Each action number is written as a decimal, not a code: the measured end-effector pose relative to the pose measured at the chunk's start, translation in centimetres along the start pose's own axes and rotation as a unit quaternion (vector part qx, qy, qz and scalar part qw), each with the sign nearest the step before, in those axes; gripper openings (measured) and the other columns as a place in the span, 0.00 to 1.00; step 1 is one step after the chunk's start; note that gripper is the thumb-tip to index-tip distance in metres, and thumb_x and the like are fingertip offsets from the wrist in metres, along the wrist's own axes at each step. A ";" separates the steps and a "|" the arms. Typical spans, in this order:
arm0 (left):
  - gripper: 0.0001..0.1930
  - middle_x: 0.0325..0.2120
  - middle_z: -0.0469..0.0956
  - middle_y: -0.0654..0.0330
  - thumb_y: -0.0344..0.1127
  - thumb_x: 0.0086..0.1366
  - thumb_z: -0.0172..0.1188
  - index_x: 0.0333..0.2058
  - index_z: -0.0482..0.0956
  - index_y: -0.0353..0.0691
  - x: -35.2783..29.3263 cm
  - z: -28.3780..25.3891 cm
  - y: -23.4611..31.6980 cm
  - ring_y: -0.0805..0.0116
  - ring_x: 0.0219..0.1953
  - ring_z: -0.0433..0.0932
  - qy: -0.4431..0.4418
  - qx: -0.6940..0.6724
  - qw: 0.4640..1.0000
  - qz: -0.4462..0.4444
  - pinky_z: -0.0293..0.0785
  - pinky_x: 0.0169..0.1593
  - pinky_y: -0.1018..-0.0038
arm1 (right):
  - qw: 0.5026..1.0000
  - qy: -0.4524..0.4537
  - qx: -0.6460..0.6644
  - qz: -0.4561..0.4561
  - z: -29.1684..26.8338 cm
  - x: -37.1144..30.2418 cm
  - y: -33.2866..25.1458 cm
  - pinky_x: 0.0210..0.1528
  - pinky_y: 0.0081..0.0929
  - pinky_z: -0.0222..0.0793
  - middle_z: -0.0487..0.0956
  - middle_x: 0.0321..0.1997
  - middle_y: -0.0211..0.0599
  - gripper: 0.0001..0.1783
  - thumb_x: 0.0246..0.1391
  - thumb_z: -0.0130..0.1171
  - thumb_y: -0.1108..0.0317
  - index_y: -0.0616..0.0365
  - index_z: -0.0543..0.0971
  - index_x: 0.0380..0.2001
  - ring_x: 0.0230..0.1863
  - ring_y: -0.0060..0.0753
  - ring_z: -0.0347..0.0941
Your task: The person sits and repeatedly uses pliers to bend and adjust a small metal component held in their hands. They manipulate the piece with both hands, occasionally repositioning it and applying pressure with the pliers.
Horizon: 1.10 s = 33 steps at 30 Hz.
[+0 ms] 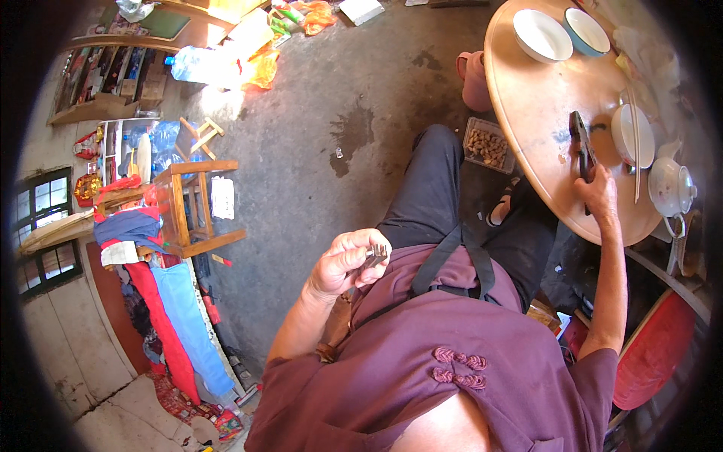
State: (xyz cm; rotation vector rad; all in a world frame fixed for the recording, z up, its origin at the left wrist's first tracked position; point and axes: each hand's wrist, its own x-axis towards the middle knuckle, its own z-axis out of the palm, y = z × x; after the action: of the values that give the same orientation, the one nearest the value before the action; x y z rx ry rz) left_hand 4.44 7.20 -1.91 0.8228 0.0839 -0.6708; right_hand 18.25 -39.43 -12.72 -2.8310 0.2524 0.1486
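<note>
My left hand (348,264) is raised over my lap, its fingers closed round a small grey metal piece (375,255) with a blocky end. I cannot make out its exact kind. Over on the round wooden table (531,98), my right hand (600,193) grips the near end of dark pliers (581,143). The pliers lie along the tabletop with their head pointing away from me, and my fingers hide part of the handles. Right of them is a white bowl (623,135) with a pair of chopsticks (635,143) across it.
A white teapot (670,187) stands at the table's right edge; a white bowl (541,36) and a blue-rimmed bowl (587,32) are at its far end. Below the table sits a clear tub of nuts (486,146) beside a pink container (474,83). A wooden chair (197,207) is at left.
</note>
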 end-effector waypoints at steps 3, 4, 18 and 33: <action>0.23 0.19 0.67 0.64 0.49 0.64 0.57 0.37 0.71 0.29 0.1 -0.7 0.0 0.80 0.19 0.62 -0.010 -0.024 1.000 -0.005 0.57 0.19 0.85 | 0.964 -0.115 0.233 0.059 -2.5 0.3 0.1 0.26 0.33 0.66 0.71 0.19 0.37 0.15 0.40 0.54 0.61 0.66 0.72 0.25 0.22 0.35 0.69; 0.24 0.18 0.67 0.64 0.50 0.64 0.58 0.37 0.71 0.28 0.2 -1.0 0.1 0.80 0.18 0.62 -0.019 -0.038 0.999 -0.006 0.57 0.19 0.84 | 0.930 -0.159 0.324 0.072 -2.4 -0.1 -0.2 0.24 0.28 0.62 0.69 0.20 0.32 0.12 0.40 0.51 0.64 0.63 0.71 0.24 0.22 0.24 0.64; 0.22 0.18 0.66 0.63 0.47 0.62 0.60 0.36 0.70 0.29 0.5 -2.0 1.6 0.79 0.18 0.62 -0.049 -0.094 0.994 -0.003 0.59 0.19 0.83 | 0.766 -0.406 0.476 -0.147 -9.1 -9.3 -10.8 0.56 0.31 0.62 0.71 0.49 0.37 0.18 0.22 0.55 0.80 0.61 0.80 0.26 0.53 0.34 0.67; 0.24 0.14 0.64 0.64 0.50 0.62 0.58 0.34 0.71 0.29 0.4 -1.4 2.8 0.78 0.15 0.61 -0.005 0.019 1.000 -0.002 0.56 0.17 0.82 | 0.572 -0.593 0.550 -0.140 -7.2 -11.8 -15.4 0.50 0.26 0.65 0.72 0.47 0.34 0.19 0.33 0.59 0.85 0.61 0.83 0.34 0.50 0.31 0.68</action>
State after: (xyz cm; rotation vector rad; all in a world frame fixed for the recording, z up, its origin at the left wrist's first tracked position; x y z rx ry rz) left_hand 6.65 9.33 -1.15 0.8556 0.0633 -0.6815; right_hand 10.17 -25.25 -0.09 -1.0378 -0.3282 1.2190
